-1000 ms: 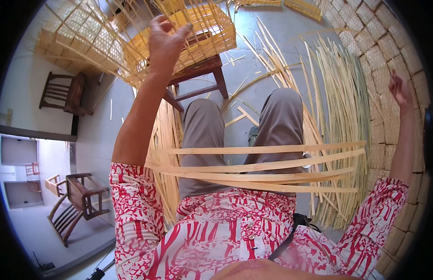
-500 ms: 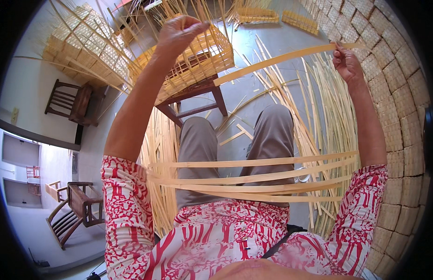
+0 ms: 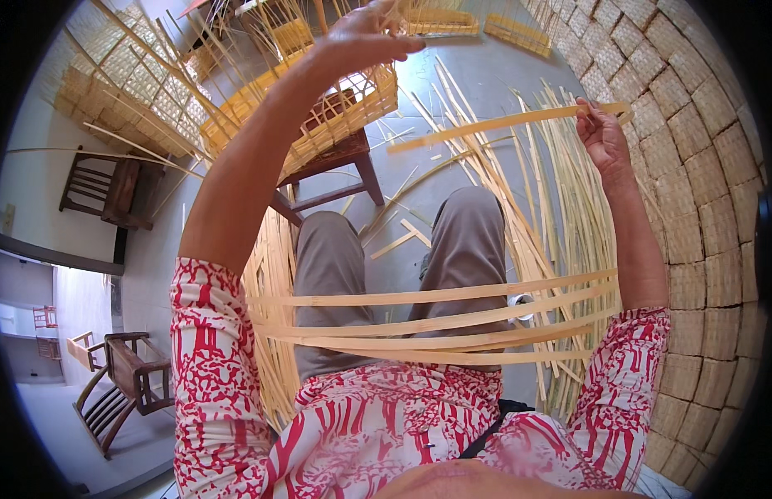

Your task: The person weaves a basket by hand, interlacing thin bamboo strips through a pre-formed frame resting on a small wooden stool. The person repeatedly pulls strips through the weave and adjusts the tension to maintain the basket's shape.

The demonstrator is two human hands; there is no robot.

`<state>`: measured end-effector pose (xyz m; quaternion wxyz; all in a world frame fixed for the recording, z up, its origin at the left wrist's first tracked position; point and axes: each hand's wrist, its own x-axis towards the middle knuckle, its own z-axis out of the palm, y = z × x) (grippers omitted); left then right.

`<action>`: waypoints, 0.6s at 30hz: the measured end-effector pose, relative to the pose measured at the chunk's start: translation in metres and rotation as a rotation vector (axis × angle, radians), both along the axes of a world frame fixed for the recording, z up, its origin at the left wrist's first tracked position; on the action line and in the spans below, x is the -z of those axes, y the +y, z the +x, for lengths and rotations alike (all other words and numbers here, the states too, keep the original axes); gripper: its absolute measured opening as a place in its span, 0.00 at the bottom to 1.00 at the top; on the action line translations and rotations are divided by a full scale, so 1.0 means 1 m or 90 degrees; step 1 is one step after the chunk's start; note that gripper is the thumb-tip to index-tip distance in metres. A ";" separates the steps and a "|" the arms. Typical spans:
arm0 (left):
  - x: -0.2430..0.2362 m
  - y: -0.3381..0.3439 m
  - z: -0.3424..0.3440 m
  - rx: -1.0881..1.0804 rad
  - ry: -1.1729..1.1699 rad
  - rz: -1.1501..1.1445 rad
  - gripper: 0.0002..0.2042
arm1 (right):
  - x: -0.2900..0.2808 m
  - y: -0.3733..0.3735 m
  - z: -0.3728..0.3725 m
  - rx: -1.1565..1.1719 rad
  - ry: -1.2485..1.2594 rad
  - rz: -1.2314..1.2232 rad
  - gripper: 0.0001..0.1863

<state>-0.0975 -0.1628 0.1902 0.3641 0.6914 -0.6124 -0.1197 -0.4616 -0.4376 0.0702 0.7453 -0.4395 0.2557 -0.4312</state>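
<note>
My right hand (image 3: 604, 141) pinches a flat bamboo strip (image 3: 485, 126) near its right end. The strip's free left end hangs in the air to the right of a half-woven bamboo basket (image 3: 352, 125). Tall upright splints stand out of the basket, which rests on a dark wooden stool (image 3: 365, 179). Above the basket's far right side, my left hand (image 3: 373, 37) has its fingers stretched out, and I see nothing held in them; some fingertips are cut off by the top edge. Several loose bamboo strips (image 3: 444, 294) lie across my thighs.
Long bamboo splints (image 3: 569, 191) cover the floor on my right, and more strips (image 3: 269, 258) lie at my left. Stacked woven blocks (image 3: 693, 208) line the right side. Wooden chairs (image 3: 136, 374) stand to the left; other yellow baskets (image 3: 519, 35) sit at the back.
My left hand has gone from closed to fingers stretched out and moved up and right. My right hand has lowered slightly with the strip, whose left end is now clear of the basket.
</note>
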 end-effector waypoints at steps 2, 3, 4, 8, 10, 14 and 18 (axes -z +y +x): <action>-0.005 -0.013 0.004 -0.082 0.039 0.051 0.39 | 0.004 0.000 0.002 0.008 -0.029 0.046 0.07; -0.010 -0.021 0.011 -0.123 0.056 0.075 0.40 | 0.006 -0.001 0.004 0.012 -0.047 0.067 0.07; -0.011 -0.030 0.020 -0.139 0.077 0.109 0.37 | 0.009 -0.001 0.005 0.020 -0.074 0.063 0.09; 0.004 -0.050 0.036 -0.047 0.067 0.127 0.27 | 0.011 -0.001 -0.010 0.043 -0.086 0.088 0.08; 0.025 -0.053 0.040 -0.014 -0.204 -0.001 0.24 | 0.013 -0.001 -0.013 0.034 -0.126 0.089 0.09; 0.035 -0.046 0.033 0.018 -0.498 -0.079 0.10 | 0.025 -0.034 -0.043 0.048 -0.151 0.153 0.12; 0.024 -0.006 0.065 0.087 -0.524 -0.172 0.14 | 0.017 -0.037 -0.038 0.127 -0.165 0.153 0.16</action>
